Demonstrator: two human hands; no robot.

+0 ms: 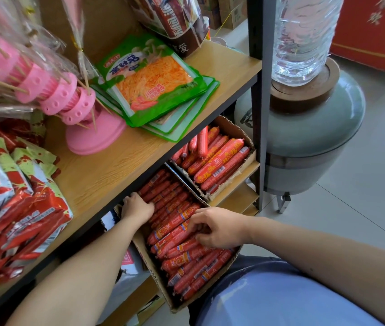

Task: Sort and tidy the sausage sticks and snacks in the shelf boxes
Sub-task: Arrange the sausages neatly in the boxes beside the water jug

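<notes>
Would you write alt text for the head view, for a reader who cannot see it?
Two hands work in a cardboard box of red sausage sticks: the left hand rests on them at the far end, the right hand pinches some mid-box. A second box of larger sausages sits beyond; green snack packets lie on the shelf above.

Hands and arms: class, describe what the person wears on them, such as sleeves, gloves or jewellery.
Both forearms are bare; no sleeve cuffs show. The left hand and right hand have no gloves, and no rings, watch or bracelet are visible. A light blue garment shows on the body.
</notes>
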